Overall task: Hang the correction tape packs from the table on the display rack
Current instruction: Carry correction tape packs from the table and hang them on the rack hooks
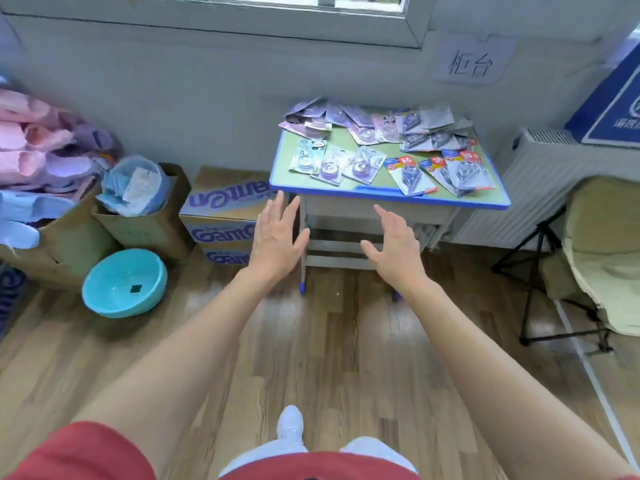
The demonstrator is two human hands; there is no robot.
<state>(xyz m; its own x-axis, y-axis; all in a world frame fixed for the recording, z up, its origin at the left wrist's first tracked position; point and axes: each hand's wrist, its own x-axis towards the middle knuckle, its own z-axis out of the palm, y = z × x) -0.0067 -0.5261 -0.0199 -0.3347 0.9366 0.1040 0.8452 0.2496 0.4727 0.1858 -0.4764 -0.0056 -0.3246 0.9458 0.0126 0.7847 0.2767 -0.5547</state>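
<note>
Both bare arms reach forward over the wooden floor [329, 348] toward a small table [388, 198] with a green top and blue rim, standing against the wall under a window [242, 19]. The left hand [277, 237] is spread flat, fingers straight and held together, gripping nothing; the right hand [393, 244] is also open, its fingers loosely bent and thumb held out to the side, and it too is empty. Both hands hover short of the table's near edge, touching nothing. The correction tape packs [367, 133] lie scattered across the tabletop: a purple heap overlapping along the back edge, three laid side by side near the front left, and several with red-and-blue headers [408, 174] at the front right (one juts slightly over the rim). Left of the table sit stacked printed cardboard boxes [221, 216], an open carton stuffed with blue bags [138, 188], and a teal basin [124, 282] on the floor. A paper sign [474, 60] hangs on the wall above the table.
</note>
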